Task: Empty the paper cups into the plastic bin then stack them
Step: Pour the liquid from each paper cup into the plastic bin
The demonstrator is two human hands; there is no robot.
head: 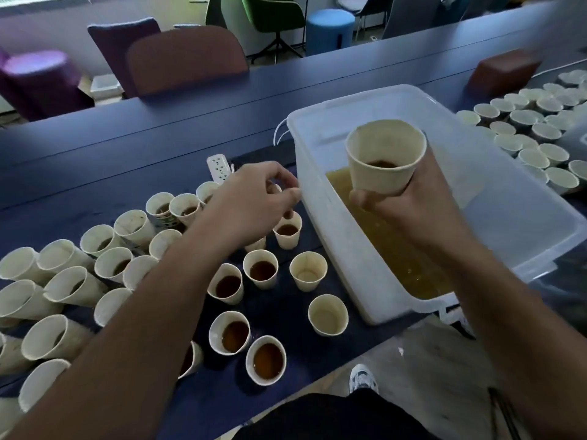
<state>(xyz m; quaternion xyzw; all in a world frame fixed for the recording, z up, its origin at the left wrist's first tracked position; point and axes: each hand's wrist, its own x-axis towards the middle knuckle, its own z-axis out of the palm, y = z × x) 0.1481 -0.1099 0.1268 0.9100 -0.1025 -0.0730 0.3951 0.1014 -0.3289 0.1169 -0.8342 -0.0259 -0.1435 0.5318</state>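
My right hand holds a white paper cup upright over the clear plastic bin; a little brown residue shows at the cup's bottom. Yellow-brown liquid pools in the bin's near half. My left hand hovers over the cups beside the bin's left wall, its fingers pinched together near a cup rim; what they grip is hidden. Below that hand stand several upright cups with brown liquid, such as one and another. Two empty cups stand near the bin.
Many cups lie tipped on the dark blue table at the left. Several more upright cups crowd the far right. A white power strip lies behind my left hand. Chairs and stools stand beyond the table.
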